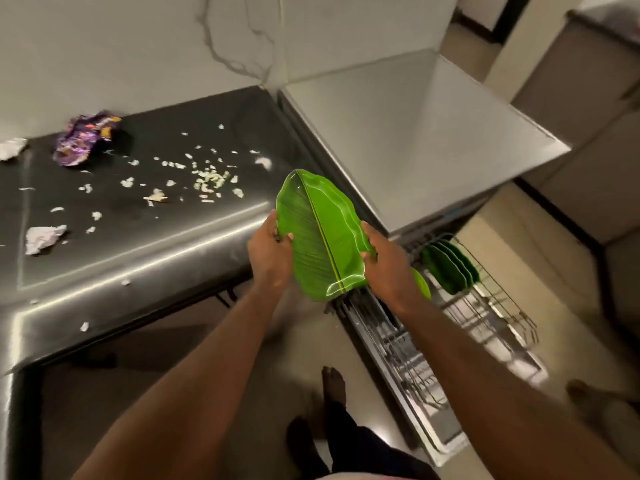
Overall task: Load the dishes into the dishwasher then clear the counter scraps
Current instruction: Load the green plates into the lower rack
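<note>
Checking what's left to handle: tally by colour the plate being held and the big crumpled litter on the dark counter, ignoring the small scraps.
Green leaf-shaped plate: 1
Purple crumpled wrapper: 1
White crumpled paper wads: 2
Total: 4

The leaf plate (322, 237), held by the left hand (268, 251) and right hand (388, 268), fills the gap between the counter (156, 265) and the pulled-out rack (485, 327). Green plates (450, 268) stand in a row at the rack's far end and block it. The near wires look open, though they are blurry. The steel top (415, 140) hangs over the rack's back. A purple wrapper (86, 138), paper balls (43, 237) and white bits (207, 178) lie on the counter.
</note>
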